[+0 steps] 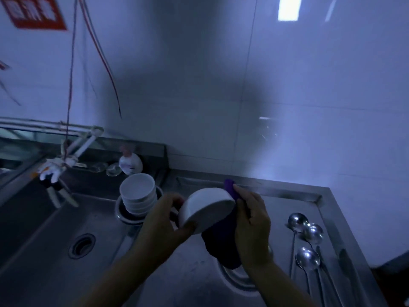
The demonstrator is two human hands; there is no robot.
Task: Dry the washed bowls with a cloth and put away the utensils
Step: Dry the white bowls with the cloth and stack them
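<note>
The left hand (164, 214) is clamped on the rim of a white bowl (207, 209), tilting it sideways so its wall meets the purple cloth (223, 247), which the right hand (251, 220) pinches against it, probably to wipe. Left of this grip stands a stack of bowls (138, 193); to the right, spoons (307, 235) lie on the steel tabletop (287, 196).

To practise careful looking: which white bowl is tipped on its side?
The bowl held in the left hand against the purple cloth; the other bowls sit stacked upright.
</note>
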